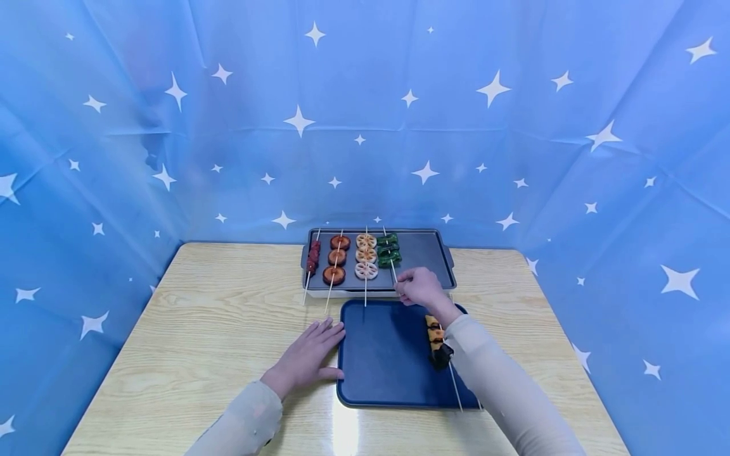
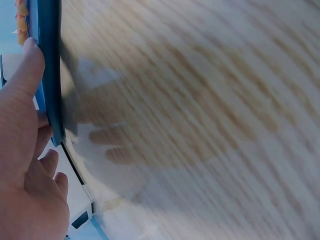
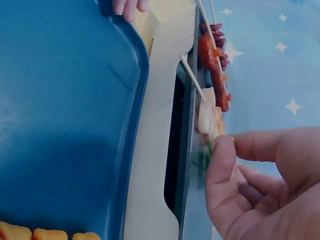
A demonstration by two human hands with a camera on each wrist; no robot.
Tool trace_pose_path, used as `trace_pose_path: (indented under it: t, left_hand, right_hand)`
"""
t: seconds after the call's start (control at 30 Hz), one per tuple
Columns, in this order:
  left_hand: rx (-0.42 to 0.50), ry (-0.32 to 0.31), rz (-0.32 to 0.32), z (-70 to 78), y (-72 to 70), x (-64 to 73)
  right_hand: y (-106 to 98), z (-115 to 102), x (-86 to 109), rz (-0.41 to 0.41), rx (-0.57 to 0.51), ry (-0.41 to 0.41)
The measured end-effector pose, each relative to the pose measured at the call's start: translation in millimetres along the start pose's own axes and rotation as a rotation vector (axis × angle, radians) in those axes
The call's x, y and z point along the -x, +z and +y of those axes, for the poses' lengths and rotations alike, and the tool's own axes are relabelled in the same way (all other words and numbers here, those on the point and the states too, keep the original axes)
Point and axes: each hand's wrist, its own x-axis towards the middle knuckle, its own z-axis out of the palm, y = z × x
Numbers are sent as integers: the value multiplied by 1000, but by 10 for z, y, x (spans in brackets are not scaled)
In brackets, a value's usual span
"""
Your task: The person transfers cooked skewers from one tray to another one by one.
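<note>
Pinching near part of green skewer (image 1: 390,249) with right hand (image 1: 421,286), nearer of the two. Lies far-left of it, long axis near-far, on dark griddle (image 1: 421,253), just right of lotus-root skewer (image 1: 366,255). Resting left hand (image 1: 310,354), fingers loosely extended, at left edge of blue tray (image 1: 382,361). Set on wooden table (image 1: 228,304), backed by starry blue curtain (image 1: 365,158).

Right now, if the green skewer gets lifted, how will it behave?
The green skewer likely lifts fairly stiffly: a straight stick joins its pieces. Its far end may dip, since the right hand pinches near the close end, with every piece lying beyond. It might also twist, the stick being so thin.
</note>
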Motion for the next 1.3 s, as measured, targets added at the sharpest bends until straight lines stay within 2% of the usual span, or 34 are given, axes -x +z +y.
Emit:
trace_pose_path:
  t: [0.53,0.87,1.3]
  left_hand:
    - [-8,7,13,-5,5,5]
    - [-10,2,9,-2,12,-2]
    - [-11,-10,4,-1,16,5]
  right_hand:
    - [6,42,-56,-25,-69,25]
    - [24,73,-39,-46,-31,37]
    - [25,105,32,-63,-51,34]
